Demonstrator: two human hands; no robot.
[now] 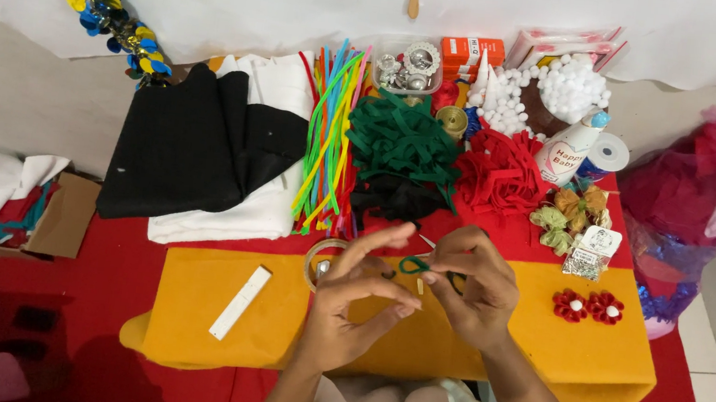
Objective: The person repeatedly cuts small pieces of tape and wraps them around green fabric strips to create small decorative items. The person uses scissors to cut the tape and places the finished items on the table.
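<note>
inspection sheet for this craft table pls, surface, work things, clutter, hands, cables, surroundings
surface: yellow felt sheet over red cloth.
job's things: green felt strip, looped, pinched between both hands.
clutter: white ruler; tape roll; pipe cleaners; green felt strips pile; red felt pile; two red felt flowers; white pompoms; black fabric.
hands: left hand and right hand both shut on the strip.
cables: nothing seen.
surroundings: cardboard box of scraps at left; pink tissue paper at right.
</note>
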